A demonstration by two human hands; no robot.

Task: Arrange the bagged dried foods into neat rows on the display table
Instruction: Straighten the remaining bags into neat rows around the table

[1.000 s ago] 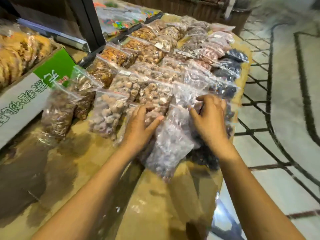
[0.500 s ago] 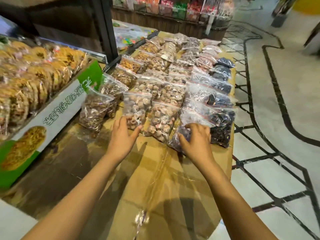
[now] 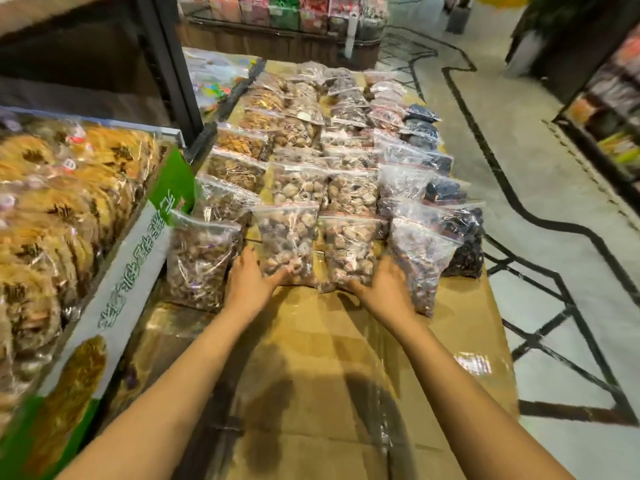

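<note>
Clear zip bags of dried foods lie in several rows along the cardboard-covered display table (image 3: 346, 358). In the nearest row are a brown-filled bag (image 3: 202, 258), a bag of pale lumps (image 3: 287, 237), another pale bag (image 3: 348, 251), a purplish bag (image 3: 420, 258) and a dark bag (image 3: 467, 244). My left hand (image 3: 247, 285) rests at the lower left corner of the pale-lump bag, thumb against it. My right hand (image 3: 386, 291) lies at the bottom edge between the second pale bag and the purplish bag. Neither hand visibly lifts a bag.
A green-and-white carton (image 3: 114, 306) of wrapped golden cakes stands at the table's left. A black shelf post (image 3: 169, 64) rises behind it. The table's right edge drops to a tiled aisle floor (image 3: 554, 271). Shelves of packaged goods (image 3: 284, 12) stand beyond the far end.
The view has pulled back and up. My right hand let go of the purplish bag and slid left to the row's front edge; my left hand stayed beside the pale-lump bag.
</note>
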